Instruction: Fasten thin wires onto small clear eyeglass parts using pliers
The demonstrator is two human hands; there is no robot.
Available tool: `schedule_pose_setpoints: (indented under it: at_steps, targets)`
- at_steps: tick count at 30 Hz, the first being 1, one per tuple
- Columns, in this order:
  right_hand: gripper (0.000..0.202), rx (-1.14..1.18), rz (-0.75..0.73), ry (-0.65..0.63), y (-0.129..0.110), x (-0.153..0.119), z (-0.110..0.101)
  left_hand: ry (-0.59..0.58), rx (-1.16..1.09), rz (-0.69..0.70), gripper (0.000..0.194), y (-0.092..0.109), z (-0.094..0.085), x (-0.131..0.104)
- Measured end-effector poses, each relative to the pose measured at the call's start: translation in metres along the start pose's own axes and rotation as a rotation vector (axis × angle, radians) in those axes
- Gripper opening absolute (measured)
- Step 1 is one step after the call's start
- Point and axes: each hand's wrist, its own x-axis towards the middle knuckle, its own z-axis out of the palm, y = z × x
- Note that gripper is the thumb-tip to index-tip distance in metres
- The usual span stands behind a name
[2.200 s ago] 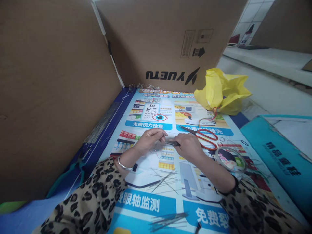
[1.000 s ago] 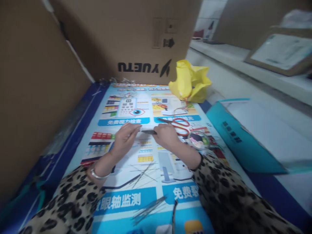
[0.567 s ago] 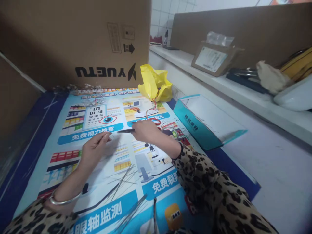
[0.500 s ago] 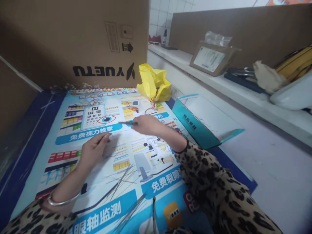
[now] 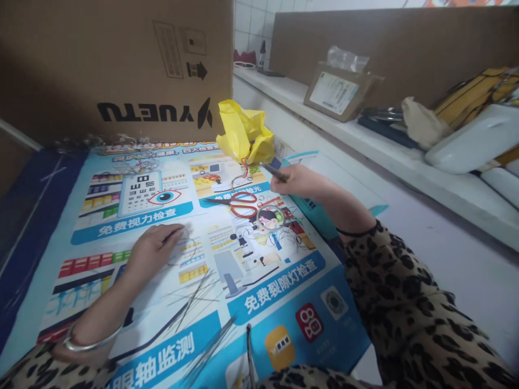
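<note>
My right hand (image 5: 294, 182) is closed around a slim dark metal tool (image 5: 276, 172), its tip pointing left, above the poster beside the teal box (image 5: 318, 219), which the arm partly covers. My left hand (image 5: 152, 249) hovers low over the poster, thumb and fingers pinched together. A thin curved strand and something small and pale show near its fingertips, too faint to name. Between the hands lie scissors (image 5: 242, 205) with orange-red handles, blades to the left. A pale round ring (image 5: 271, 218) touches or nearly touches their handles.
Loose thin wires (image 5: 194, 302) lie on the printed poster (image 5: 178, 329) near me. A yellow bag (image 5: 245, 132) with coloured strands stands at the back, before a large cardboard box (image 5: 162, 65). Clear tangled bits (image 5: 138, 165) lie back left. A white ledge (image 5: 336, 121) with packages runs along the right.
My right hand has swung right with the tool, away from my left hand, uncovering the scissors and ring. My left hand stays pinched in about the same place. The view has shifted slightly.
</note>
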Motion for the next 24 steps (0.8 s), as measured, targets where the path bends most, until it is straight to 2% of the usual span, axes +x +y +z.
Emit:
schedule_pose_setpoints:
  at_steps: [3, 7, 10, 14, 16, 20, 24]
  targets:
    - [0.013, -0.274, 0.099, -0.159, 0.02, -0.018, 0.009, 0.01, -0.001, -0.002, 0.036, 0.002, -0.001, 0.0]
    - [0.015, -0.521, 0.145, -0.222, 0.048, -0.039, 0.028, 0.011, -0.004, 0.004, 0.035, 0.001, -0.001, 0.0]
    - [0.014, -0.531, 0.141, -0.204, 0.063, -0.052, 0.038, 0.006, -0.002, -0.003, 0.035, 0.001, -0.001, 0.0]
    - [0.016, -0.51, 0.155, -0.175, 0.073, -0.067, 0.041, -0.01, -0.005, -0.016, 0.035, 0.003, -0.001, 0.0]
    - [0.018, -0.496, 0.093, -0.179, 0.078, -0.072, 0.041, -0.013, -0.005, -0.028, 0.035, 0.004, -0.002, 0.0]
    - [0.017, -0.496, -0.134, -0.244, 0.086, -0.078, 0.045, -0.022, -0.008, -0.059, 0.036, 0.005, -0.002, 0.0]
    - [0.024, -0.564, -0.198, -0.269, 0.087, -0.081, 0.047, -0.03, -0.012, -0.052, 0.035, 0.005, -0.002, -0.001]
